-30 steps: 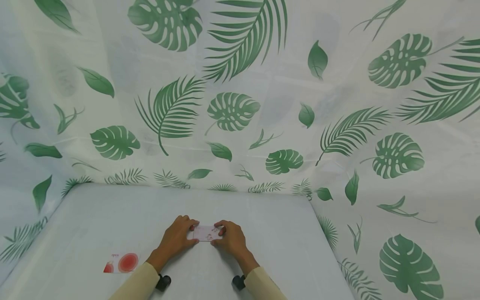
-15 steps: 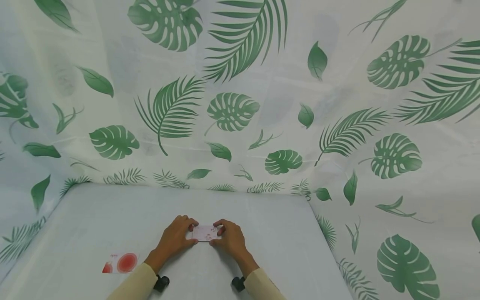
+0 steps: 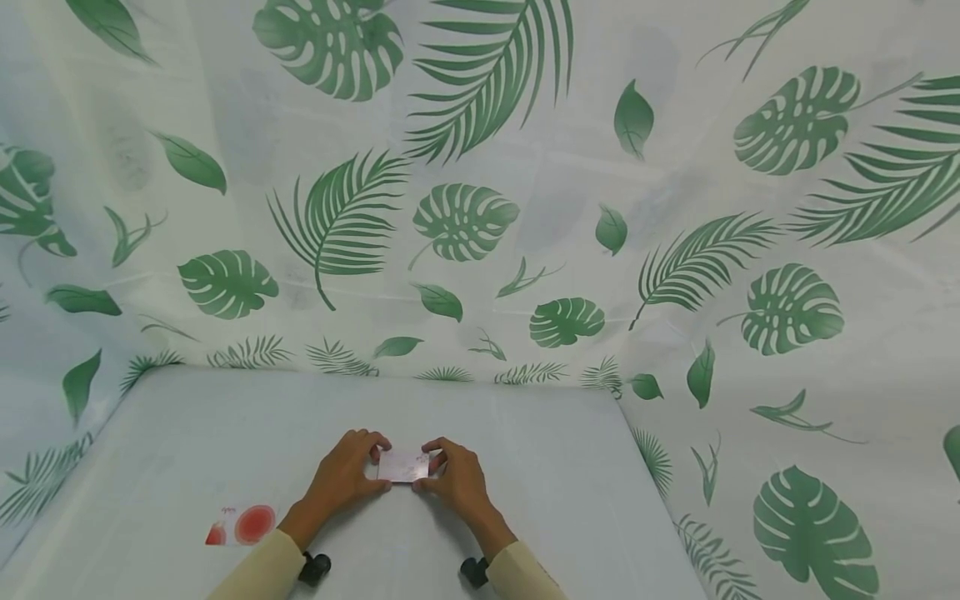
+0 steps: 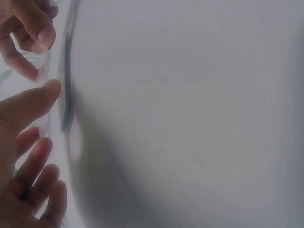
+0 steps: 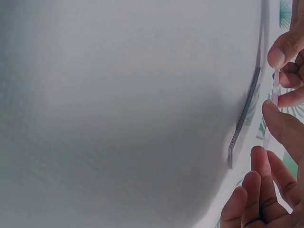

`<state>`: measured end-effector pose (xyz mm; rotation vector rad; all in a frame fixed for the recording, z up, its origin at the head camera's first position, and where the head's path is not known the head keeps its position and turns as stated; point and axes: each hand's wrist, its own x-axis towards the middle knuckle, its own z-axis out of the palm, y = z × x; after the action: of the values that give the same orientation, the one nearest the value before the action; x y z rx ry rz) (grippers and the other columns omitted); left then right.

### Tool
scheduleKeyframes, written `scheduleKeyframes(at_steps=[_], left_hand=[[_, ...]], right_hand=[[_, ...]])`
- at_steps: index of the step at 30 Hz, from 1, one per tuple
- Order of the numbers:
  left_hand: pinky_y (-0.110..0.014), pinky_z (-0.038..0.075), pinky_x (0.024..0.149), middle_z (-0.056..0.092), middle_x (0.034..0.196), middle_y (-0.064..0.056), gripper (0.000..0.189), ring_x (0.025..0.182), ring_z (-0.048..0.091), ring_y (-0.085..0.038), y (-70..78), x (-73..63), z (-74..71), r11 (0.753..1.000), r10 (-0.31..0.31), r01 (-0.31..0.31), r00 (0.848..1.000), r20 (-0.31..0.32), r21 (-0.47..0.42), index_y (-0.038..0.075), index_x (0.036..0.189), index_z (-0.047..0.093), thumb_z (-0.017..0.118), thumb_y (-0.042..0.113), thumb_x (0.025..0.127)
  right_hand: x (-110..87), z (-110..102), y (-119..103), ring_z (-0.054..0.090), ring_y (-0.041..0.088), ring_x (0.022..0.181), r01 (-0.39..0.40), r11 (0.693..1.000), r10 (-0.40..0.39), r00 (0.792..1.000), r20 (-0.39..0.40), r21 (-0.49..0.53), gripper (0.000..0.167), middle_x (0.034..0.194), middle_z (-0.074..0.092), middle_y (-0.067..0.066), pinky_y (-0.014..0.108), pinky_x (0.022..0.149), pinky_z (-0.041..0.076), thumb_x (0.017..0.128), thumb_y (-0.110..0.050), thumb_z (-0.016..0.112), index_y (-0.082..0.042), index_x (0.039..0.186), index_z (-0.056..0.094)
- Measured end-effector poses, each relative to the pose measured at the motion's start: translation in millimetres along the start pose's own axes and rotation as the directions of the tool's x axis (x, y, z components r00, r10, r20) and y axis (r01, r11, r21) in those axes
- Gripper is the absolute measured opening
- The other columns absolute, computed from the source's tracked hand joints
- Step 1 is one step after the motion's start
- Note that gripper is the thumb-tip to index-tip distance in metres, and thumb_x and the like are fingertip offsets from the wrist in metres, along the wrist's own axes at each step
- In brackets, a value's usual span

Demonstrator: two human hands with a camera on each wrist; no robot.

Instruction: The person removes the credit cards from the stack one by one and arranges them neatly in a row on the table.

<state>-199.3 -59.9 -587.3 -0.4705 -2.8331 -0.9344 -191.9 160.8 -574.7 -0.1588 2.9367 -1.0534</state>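
Observation:
A thin pale-pink card (image 3: 403, 467) with faint print is held level between both hands, just above the table, in the head view. My left hand (image 3: 347, 467) pinches its left end, thumb on the near edge. At the other end my right hand (image 3: 454, 475) pinches it with thumb and fingers. From the left wrist view, the card (image 4: 43, 66) shows as a thin, partly see-through sheet between the hands. Below it lies a flat slab (image 4: 68, 90) with a dark edge, also the slab (image 5: 243, 121) in the right wrist view; its kind is unclear.
A white card (image 3: 240, 525) printed with a red circle lies on the white tabletop (image 3: 187, 433), left of my left arm. A curtain (image 3: 480, 267) with green leaves hangs behind the table and along its sides.
Both hands have shifted slightly left with the pale-pink card. A dark line now shows along its near edge. The red-circle card stays in place.

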Motion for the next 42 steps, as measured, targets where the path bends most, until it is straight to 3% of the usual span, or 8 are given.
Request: scheduleKeyframes(at_steps=[9,22,42], left_hand=[[-0.031,0.047,0.078,0.056,0.089,0.009,0.055,0.091,0.048,-0.009,-6.2,-3.3,-5.1,1.0,-0.025,0.025,0.999,0.033,-0.01,0.021,0.115,0.068,0.101,0.027,0.07],[-0.027,0.044,0.074,0.059,0.087,0.011,0.056,0.083,0.047,-0.006,-8.9,-15.8,-15.4,0.996,-0.036,0.037,0.999,0.025,-0.079,0.023,0.119,0.068,0.099,0.024,0.072],[-0.026,0.044,0.07,0.058,0.084,0.013,0.055,0.078,0.045,-0.003,-16.0,-31.1,-28.2,0.999,-0.02,0.021,1.0,0.015,-0.05,0.024,0.115,0.069,0.101,0.027,0.07]], right_hand=[[-4.2,1,-8,0.05,0.007,0.073,0.001,1.0,-0.001,1.0,0.016,0.019,0.054,0.083,0.067,-0.007,0.025,0.068,0.04,0.076,-0.018,0.097,-0.02,0.124,0.074],[-7.5,6,-11,0.048,0.003,0.065,0.033,0.998,-0.034,0.999,0.023,0.056,0.055,0.082,0.068,-0.007,0.022,0.059,0.038,0.074,-0.018,0.097,-0.019,0.123,0.073],[-14.5,13,-21,0.049,0.0,0.067,0.072,0.996,-0.074,0.996,0.042,0.054,0.055,0.08,0.068,-0.009,0.022,0.063,0.041,0.074,-0.019,0.098,-0.021,0.123,0.074]])
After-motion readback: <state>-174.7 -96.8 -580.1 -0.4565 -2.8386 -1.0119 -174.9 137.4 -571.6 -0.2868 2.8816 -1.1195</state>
